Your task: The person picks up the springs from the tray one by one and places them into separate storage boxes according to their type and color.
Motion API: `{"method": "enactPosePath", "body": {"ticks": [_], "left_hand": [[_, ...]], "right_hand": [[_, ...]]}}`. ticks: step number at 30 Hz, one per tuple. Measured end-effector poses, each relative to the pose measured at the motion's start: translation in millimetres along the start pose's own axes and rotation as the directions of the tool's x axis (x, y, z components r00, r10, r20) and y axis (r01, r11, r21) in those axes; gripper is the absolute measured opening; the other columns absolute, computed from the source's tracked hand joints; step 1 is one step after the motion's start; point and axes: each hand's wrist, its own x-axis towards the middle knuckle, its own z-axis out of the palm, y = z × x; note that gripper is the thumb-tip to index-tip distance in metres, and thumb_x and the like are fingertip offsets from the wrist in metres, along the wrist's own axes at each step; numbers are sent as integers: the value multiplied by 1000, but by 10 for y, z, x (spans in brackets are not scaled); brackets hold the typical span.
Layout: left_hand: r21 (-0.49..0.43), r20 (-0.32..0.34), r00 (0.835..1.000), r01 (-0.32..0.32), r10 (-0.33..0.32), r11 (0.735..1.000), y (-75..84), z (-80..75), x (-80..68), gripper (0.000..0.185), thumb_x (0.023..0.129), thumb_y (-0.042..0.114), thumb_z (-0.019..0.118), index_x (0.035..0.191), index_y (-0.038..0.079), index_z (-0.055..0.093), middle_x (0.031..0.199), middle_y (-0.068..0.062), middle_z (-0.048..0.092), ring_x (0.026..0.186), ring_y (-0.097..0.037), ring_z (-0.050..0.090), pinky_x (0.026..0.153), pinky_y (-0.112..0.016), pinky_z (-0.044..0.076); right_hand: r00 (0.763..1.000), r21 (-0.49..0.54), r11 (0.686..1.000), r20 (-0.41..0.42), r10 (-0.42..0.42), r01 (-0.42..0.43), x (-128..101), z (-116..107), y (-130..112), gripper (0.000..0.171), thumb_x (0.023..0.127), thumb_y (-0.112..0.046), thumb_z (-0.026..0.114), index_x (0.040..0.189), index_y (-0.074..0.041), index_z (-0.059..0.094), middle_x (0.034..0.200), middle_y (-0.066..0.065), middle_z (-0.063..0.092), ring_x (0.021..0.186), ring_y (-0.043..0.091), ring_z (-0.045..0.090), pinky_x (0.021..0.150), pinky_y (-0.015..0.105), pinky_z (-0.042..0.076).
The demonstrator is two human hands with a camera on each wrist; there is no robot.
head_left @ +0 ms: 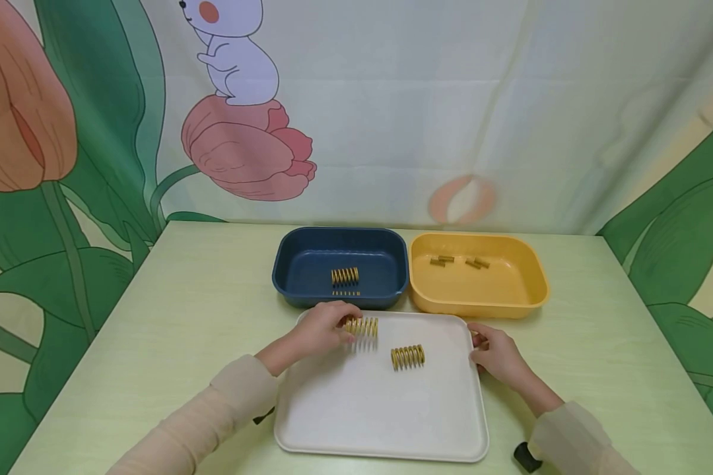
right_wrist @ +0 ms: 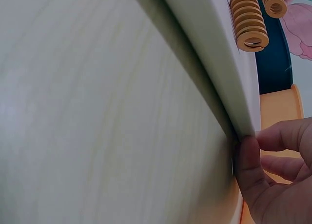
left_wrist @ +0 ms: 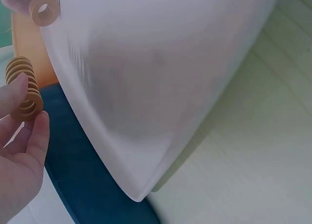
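My left hand [head_left: 327, 328] pinches a large gold coil spring [head_left: 362, 326] over the back left part of the white tray [head_left: 380, 422]. In the left wrist view, thumb and fingertips hold that spring [left_wrist: 23, 90] by its sides. Another large coil spring [head_left: 407, 357] lies on its side near the middle of the tray; it shows in the right wrist view as an orange-looking coil [right_wrist: 248, 23]. At the tray's back right corner my right hand [head_left: 499, 355] grips the rim, with thumb and index finger [right_wrist: 282, 135] on either side of it.
Behind the tray stand a dark blue bin [head_left: 297, 264] with one large spring [head_left: 344, 277] inside and a yellow bin [head_left: 481, 307] with several small springs [head_left: 477, 263]. A patterned curtain [head_left: 392, 132] hangs behind the table [head_left: 214, 284]. A black object [head_left: 527, 457] is beside the right sleeve.
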Motion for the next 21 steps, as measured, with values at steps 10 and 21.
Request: {"method": "enactPosePath", "body": {"ticks": [10, 21], "left_hand": [[-24, -33, 999, 39, -40, 999, 4, -88, 7, 32, 82, 9, 77, 112, 3, 67, 95, -8, 66, 81, -18, 53, 73, -26, 43], [-12, -70, 997, 28, -28, 1000, -7, -125, 22, 34, 82, 10, 77, 114, 2, 67, 98, -8, 67, 80, -16, 52, 72, -25, 43]], "right_hand": [[1000, 6, 1000, -4, 1, -1, 1, 1, -1, 56, 78, 10, 57, 133, 17, 47, 93, 17, 56, 72, 16, 54, 55, 28, 51], [1000, 27, 1000, 4, 12, -12, 0, 1, -6, 56, 79, 10, 57, 133, 17, 46, 94, 17, 54, 72, 16, 53, 56, 28, 52]]}}
